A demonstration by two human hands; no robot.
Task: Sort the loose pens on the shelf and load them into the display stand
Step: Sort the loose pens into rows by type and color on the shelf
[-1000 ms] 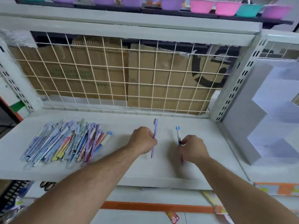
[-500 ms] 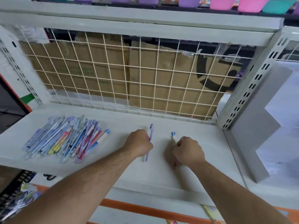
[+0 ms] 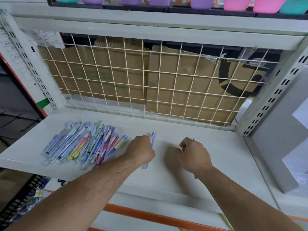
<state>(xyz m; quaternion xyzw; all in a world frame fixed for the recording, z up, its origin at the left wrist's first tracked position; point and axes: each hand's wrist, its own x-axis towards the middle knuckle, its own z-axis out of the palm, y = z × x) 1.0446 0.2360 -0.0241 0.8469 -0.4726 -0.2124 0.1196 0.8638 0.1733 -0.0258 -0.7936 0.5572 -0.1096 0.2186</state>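
Note:
A heap of several loose pens (image 3: 83,145) in purple, blue, pink and yellow lies on the left half of the white shelf (image 3: 225,155). My left hand (image 3: 141,151) grips a purple pen (image 3: 152,139) that sticks out above and below the fist, just right of the heap. My right hand (image 3: 194,155) is curled round a second pen; only its blue tip (image 3: 193,139) shows above the knuckles. Both fists hover close over the shelf's middle. The white stepped display stand (image 3: 283,130) stands at the far right.
A wire grid panel (image 3: 150,84) backs the shelf, with brown cardboard boxes (image 3: 183,80) behind it. Coloured plastic bowls (image 3: 236,4) line the shelf above. Slotted uprights (image 3: 273,97) frame both sides. An orange rail (image 3: 158,214) runs below the shelf's front edge.
My view has swung left and closer. Both hands keep their pens; the right fist now covers nearly all of its pen, and both hands sit nearer the heap.

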